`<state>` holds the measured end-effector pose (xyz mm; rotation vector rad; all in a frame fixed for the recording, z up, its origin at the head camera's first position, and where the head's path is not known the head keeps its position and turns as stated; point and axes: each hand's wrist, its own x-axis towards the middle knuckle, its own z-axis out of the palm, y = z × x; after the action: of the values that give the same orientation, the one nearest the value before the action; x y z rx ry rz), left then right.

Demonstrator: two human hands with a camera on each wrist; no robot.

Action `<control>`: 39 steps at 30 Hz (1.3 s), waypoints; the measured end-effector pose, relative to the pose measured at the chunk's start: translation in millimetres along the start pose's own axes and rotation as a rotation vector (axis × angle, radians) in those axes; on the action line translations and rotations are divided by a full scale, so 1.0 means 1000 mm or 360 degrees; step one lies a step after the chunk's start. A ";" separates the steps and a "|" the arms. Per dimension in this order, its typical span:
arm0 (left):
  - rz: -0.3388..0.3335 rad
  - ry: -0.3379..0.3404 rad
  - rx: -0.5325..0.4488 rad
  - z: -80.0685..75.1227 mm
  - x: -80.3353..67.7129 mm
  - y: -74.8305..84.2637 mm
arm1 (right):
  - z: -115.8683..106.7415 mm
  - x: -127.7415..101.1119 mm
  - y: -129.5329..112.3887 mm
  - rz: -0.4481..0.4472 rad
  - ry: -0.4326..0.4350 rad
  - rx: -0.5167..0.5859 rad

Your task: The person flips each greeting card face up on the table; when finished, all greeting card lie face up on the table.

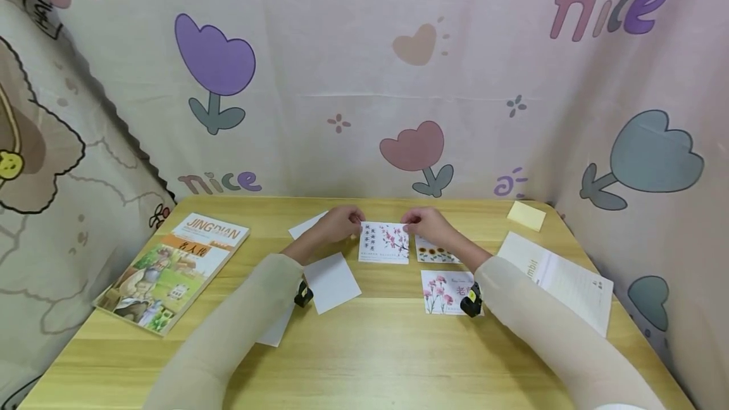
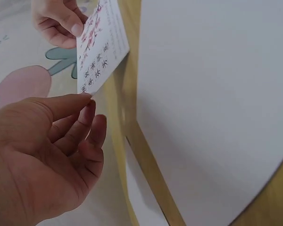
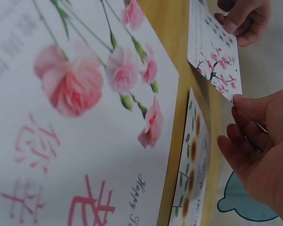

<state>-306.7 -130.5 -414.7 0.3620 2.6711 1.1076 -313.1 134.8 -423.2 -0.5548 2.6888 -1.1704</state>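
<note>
A white card with pink blossom branches and dark Chinese characters (image 1: pixel 384 243) is held up between both hands, tilted toward the head camera. My left hand (image 1: pixel 340 223) pinches its upper left corner between thumb and fingertips. At the opposite upper corner, my right hand (image 1: pixel 431 225) pinches it the same way. Partly behind the right hand lies a sunflower card (image 1: pixel 435 253). Nearer the front is a card with pink carnations (image 1: pixel 441 293), partly covered by the right wrist. Under and beside the left arm lie blank white cards (image 1: pixel 333 283).
A magazine (image 1: pixel 176 271) lies on the left of the wooden table (image 1: pixel 364 359). Toward the right are an open notebook (image 1: pixel 560 280) and a yellow sticky-note pad (image 1: pixel 526 216). A patterned curtain (image 1: pixel 319 49) hangs behind the table.
</note>
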 end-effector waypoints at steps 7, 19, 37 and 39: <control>-0.0067 -0.0009 0.0188 0.005 0.018 -0.009 | 0.004 0.011 0.007 0.0034 -0.0020 -0.0104; -0.0077 -0.0032 0.0344 0.013 0.033 -0.012 | 0.005 0.019 0.013 0.0026 -0.0048 -0.0171; 0.0054 -0.0103 0.0243 -0.014 0.021 -0.023 | 0.010 0.020 0.012 -0.0080 0.0031 -0.0171; 0.0081 -0.0109 0.0234 -0.021 0.014 -0.028 | 0.014 0.018 0.006 -0.0079 0.0020 -0.0110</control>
<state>-330.2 -158.8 -422.0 0.4871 2.7034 0.8977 -327.6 122.1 -437.4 -0.6298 2.7503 -1.0998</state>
